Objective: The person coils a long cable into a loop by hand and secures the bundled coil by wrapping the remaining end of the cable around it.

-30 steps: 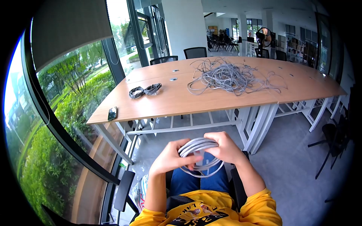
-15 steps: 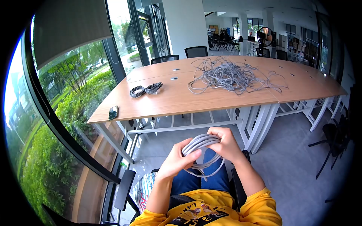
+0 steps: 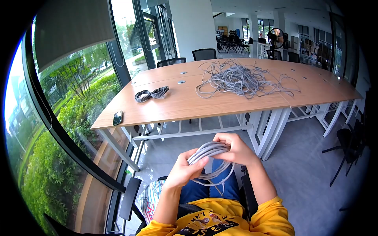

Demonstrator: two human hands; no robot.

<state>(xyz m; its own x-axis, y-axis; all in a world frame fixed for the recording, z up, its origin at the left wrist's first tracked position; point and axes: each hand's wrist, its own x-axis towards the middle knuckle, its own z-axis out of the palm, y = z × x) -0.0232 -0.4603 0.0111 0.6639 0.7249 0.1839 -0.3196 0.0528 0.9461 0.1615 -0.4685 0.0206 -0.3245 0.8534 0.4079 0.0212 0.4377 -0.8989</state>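
A coil of grey cable [image 3: 208, 150] is held above my lap between both hands. My left hand [image 3: 184, 170] grips the coil's left side, with the thumb lying across the strands. On the upper right, my right hand [image 3: 233, 148] is closed round the loops, its fingers bent over the top. The lower loops hang beneath the hands, and a short cable end dangles over my jeans. Some fingers of both hands are hidden behind the coil.
A wooden table [image 3: 173, 112] stands ahead, bearing a big tangle of grey cable [image 3: 240, 80], a bundled dark cable [image 3: 152, 93] and a phone [image 3: 118, 117]. Chair armrests [image 3: 130, 198] flank me. Windows run along the left; a black chair [image 3: 348, 143] is at the right.
The coil has turned slightly in my hands, and its dangling end has swung to the right. My right hand has shifted a little left and its wrist has bent.
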